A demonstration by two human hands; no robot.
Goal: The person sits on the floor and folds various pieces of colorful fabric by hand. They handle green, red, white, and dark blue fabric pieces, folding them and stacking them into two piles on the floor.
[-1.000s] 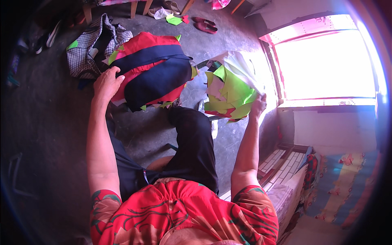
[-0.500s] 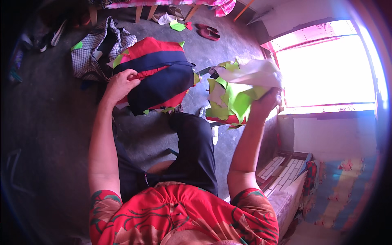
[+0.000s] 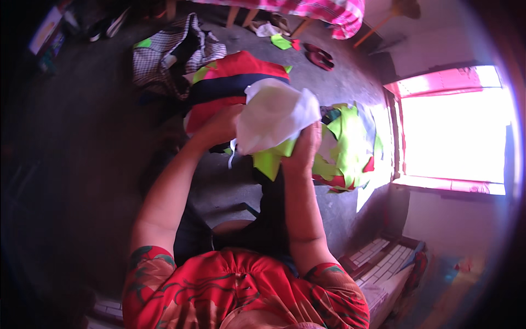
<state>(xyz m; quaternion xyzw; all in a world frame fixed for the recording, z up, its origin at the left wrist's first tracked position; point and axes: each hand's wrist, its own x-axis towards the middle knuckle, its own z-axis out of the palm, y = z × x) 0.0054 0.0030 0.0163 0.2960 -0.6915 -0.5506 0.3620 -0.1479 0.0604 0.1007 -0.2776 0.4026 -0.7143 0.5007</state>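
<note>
I look down from the head camera at my two bare arms meeting in front of me over a grey floor [image 3: 98,164]. Between my hands is a white cloth [image 3: 274,112], bunched and puffed, with a bright yellow-green piece [image 3: 269,162] hanging from its lower edge. It is lifted off the floor, in the middle of the view.

My left hand [image 3: 222,125] is against the left side of the white cloth. Its fingers are tucked behind the cloth and hidden, so I cannot tell how far they are curled or whether they pinch it.

My right hand [image 3: 304,151] is at the cloth's lower right corner. Its fingers [image 3: 308,138] are curled together and clamped on the cloth, just where the white and the yellow-green meet.

Behind the cloth, on the floor, lies a pile of folded fabric [image 3: 230,82] in red and dark blue with yellow-green edges. To the right, near the bright window [image 3: 457,137], is a second heap of yellow-green scraps [image 3: 348,148] with bits of red. A checked black-and-white garment [image 3: 164,52] lies at the upper left, touching the red pile. A pair of dark red sandals [image 3: 319,56] sits farther back on the floor. My red patterned shirt [image 3: 241,290] fills the bottom of the view.
</note>
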